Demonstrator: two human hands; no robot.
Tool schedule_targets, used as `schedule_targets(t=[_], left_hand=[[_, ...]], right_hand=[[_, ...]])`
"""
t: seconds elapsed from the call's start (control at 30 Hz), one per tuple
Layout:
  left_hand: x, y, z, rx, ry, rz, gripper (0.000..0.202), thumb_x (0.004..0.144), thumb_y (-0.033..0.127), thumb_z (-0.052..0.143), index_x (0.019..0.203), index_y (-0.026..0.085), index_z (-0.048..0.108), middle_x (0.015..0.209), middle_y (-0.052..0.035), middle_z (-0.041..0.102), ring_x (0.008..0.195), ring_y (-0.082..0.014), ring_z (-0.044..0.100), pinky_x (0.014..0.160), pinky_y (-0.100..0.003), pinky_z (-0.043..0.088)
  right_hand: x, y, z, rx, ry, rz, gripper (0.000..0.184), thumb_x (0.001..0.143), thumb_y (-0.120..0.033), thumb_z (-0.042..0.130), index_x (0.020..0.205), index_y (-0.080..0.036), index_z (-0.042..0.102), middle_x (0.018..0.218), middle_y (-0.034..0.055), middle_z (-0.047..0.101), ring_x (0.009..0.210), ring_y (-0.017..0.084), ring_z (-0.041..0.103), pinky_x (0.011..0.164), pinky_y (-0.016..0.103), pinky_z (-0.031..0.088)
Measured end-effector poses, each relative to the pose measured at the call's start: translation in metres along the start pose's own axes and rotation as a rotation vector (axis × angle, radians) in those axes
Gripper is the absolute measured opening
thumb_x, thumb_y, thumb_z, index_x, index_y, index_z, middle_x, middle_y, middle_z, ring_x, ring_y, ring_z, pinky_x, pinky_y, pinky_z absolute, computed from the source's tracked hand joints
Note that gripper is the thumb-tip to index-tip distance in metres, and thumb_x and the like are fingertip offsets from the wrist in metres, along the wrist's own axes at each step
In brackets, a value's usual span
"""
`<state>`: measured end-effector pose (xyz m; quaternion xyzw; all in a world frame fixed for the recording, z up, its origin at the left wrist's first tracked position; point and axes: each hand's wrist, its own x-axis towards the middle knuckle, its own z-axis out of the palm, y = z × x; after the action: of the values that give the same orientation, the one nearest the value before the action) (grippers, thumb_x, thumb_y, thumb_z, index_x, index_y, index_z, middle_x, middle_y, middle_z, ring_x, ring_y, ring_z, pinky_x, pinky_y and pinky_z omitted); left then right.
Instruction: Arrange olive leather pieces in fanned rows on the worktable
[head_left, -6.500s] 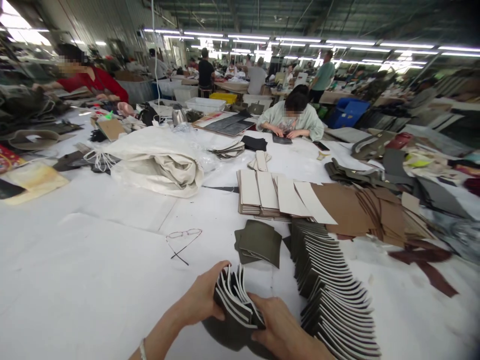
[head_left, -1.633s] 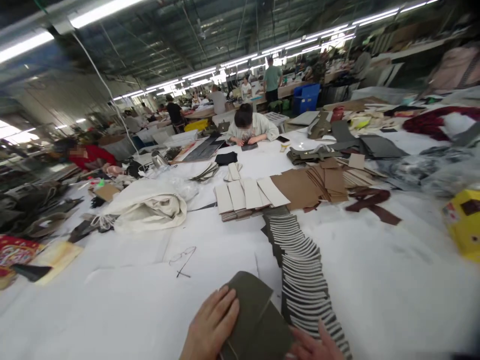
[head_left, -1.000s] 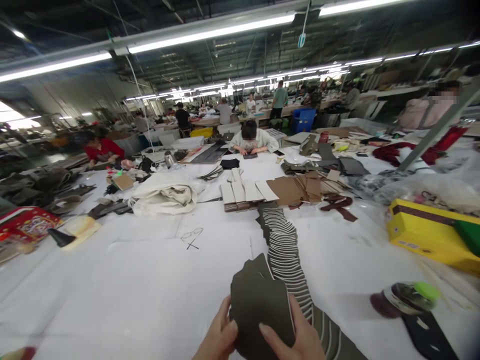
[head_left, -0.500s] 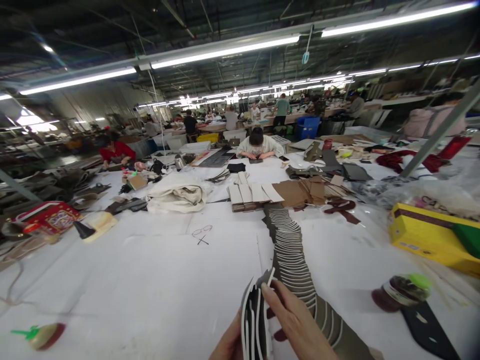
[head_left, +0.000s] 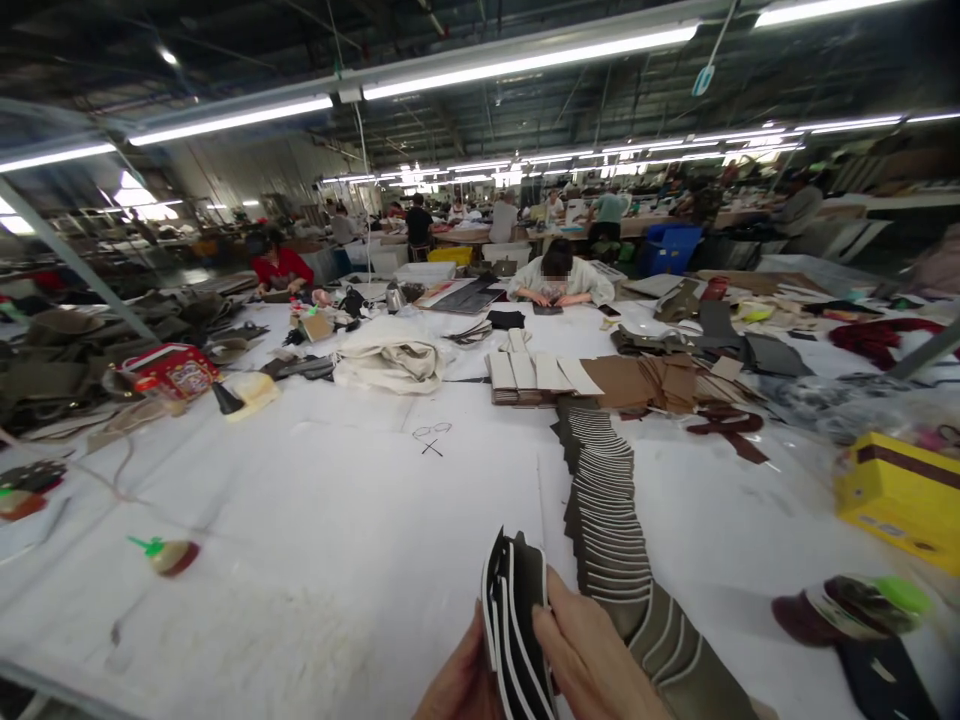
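Between my two hands, low in the middle of the head view, stands a small stack of dark grey-green leather-like pieces (head_left: pixel 517 620) with pale edges and narrow gaps between the layers. My left hand (head_left: pixel 461 675) is closed on its left side, the lower fingers out of frame. On the right side, my right hand (head_left: pixel 589 645) grips the stack, thumb on the near face. Just beyond the right hand, a long overlapping row of similar pieces (head_left: pixel 615 530) runs away across the white table (head_left: pixel 315 510).
A jar with a green lid (head_left: pixel 851 608) lies at right, near a yellow box (head_left: pixel 900 500). Glasses (head_left: pixel 431 438) and a green-nozzled bottle (head_left: pixel 169 556) are to the left. Cream and brown pieces (head_left: pixel 645 380) lie ahead. A person (head_left: pixel 562 280) works across the table.
My view has swung left, so the table things appear further right. The held pieces sit closer together at the top, and my right thumb is lower on them.
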<state>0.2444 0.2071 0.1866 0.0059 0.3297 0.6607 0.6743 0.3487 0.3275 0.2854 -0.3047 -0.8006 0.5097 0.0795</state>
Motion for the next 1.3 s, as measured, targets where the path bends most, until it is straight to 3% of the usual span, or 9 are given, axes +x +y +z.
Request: schedule_targets(t=[0.17,0.3,0.4,0.5,0.6,0.7,0.9,1.1,1.3], left_hand=[[0.001,-0.005,-0.005,-0.075,-0.111,-0.087,0.071,0.077,0.068,0.058,0.124,0.013,0.061,0.122,-0.0149,0.063,0.121,-0.0385,0.051,0.103,-0.051,0.038],[0.008,-0.011,-0.011,-0.127,-0.218,-0.059,0.072,0.077,0.068,0.059,0.126,0.014,0.059,0.126,-0.0151,0.06,0.125,-0.038,0.047,0.105,-0.052,0.036],[0.008,-0.014,-0.013,-0.105,-0.168,0.011,0.069,0.078,0.064,0.061,0.126,0.015,0.059,0.125,-0.0144,0.06,0.127,-0.037,0.046,0.106,-0.051,0.035],[0.009,-0.018,-0.016,-0.103,-0.086,0.08,0.061,0.082,0.059,0.059,0.124,0.015,0.061,0.127,-0.0126,0.059,0.129,-0.0341,0.044,0.108,-0.045,0.034],[0.013,-0.024,-0.022,-0.15,-0.03,0.148,0.051,0.084,0.045,0.063,0.128,0.019,0.057,0.131,-0.0095,0.058,0.13,-0.0306,0.043,0.108,-0.042,0.034],[0.018,-0.03,-0.026,-0.184,0.008,0.176,0.058,0.082,0.034,0.067,0.137,0.027,0.048,0.133,-0.0074,0.056,0.127,-0.0291,0.047,0.107,-0.041,0.034],[0.02,-0.039,-0.027,-0.143,0.046,0.07,0.073,0.079,0.032,0.071,0.143,0.033,0.036,0.135,-0.0078,0.054,0.121,-0.0295,0.052,0.101,-0.042,0.039],[0.027,-0.048,-0.037,-0.168,0.038,-0.06,0.067,0.084,0.035,0.064,0.144,0.026,0.035,0.13,-0.0123,0.058,0.114,-0.0315,0.057,0.096,-0.044,0.043],[0.039,-0.048,-0.031,-0.114,-0.039,-0.064,0.066,0.084,0.031,0.064,0.143,0.028,0.035,0.13,-0.0096,0.058,0.117,-0.0287,0.056,0.099,-0.042,0.041]], right_hand=[[-0.003,0.003,0.001,0.003,-0.036,-0.051,0.019,0.08,-0.038,0.051,0.084,-0.025,0.065,0.075,0.0039,0.07,0.07,0.023,0.065,0.067,0.028,0.047],[-0.006,-0.004,0.0,0.045,-0.055,0.025,0.036,0.088,-0.042,0.04,0.108,-0.021,0.062,0.083,0.0045,0.071,0.068,0.021,0.065,0.067,0.028,0.049],[-0.006,-0.006,0.002,-0.003,-0.118,0.052,0.045,0.077,-0.038,0.055,0.117,-0.018,0.056,0.099,0.0065,0.069,0.081,0.022,0.065,0.076,0.029,0.049],[-0.006,-0.001,0.006,-0.106,-0.177,0.057,0.055,0.065,-0.023,0.061,0.118,-0.017,0.051,0.101,0.0072,0.069,0.09,0.025,0.064,0.079,0.031,0.047],[-0.004,0.011,0.012,-0.277,-0.144,0.127,0.047,0.07,-0.017,0.052,0.117,-0.013,0.048,0.095,0.012,0.069,0.091,0.031,0.065,0.079,0.037,0.046],[0.003,0.026,0.016,-0.304,-0.111,0.181,0.039,0.075,-0.022,0.052,0.113,-0.013,0.047,0.09,0.0127,0.07,0.086,0.032,0.066,0.074,0.037,0.045],[0.01,0.061,0.018,-0.263,-0.036,0.244,0.042,0.078,-0.023,0.052,0.117,-0.011,0.043,0.095,0.0147,0.069,0.09,0.029,0.065,0.077,0.035,0.044],[-0.01,0.076,0.018,-0.071,-0.081,0.258,0.067,0.067,-0.02,0.061,0.128,-0.01,0.037,0.101,0.0111,0.067,0.093,0.025,0.064,0.078,0.03,0.046],[-0.014,0.083,0.011,-0.144,0.053,0.275,0.056,0.079,-0.024,0.051,0.131,-0.01,0.038,0.101,0.0132,0.068,0.093,0.027,0.064,0.079,0.033,0.045]])
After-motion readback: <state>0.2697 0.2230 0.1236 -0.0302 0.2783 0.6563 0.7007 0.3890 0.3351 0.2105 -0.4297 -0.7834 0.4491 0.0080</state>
